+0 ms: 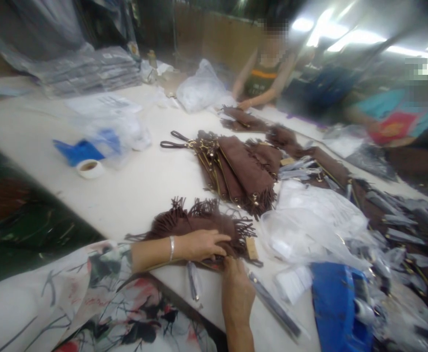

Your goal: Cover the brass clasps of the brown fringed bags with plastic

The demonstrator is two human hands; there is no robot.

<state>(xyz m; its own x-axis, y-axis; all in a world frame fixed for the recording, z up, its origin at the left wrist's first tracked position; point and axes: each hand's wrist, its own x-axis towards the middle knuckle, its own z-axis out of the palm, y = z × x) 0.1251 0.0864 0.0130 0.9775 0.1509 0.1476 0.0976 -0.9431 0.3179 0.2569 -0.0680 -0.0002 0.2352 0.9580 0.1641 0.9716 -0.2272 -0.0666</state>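
A: Where is the brown fringed bag (199, 224)?

B: It lies on the worktop (151, 183), at six o'clock of the view, partly under the left hand (199, 244). This hand has its fingers stretched forward; whether it grips, I cannot tell

A: And the right hand (238, 283)?

B: Its fingers are curled at the bag's near edge; what they pinch, I cannot tell

A: What is around the bag?

B: At one o'clock, piled brown bags (243, 168); at four, a blue object (331, 303); at ten, a tape roll (92, 172)
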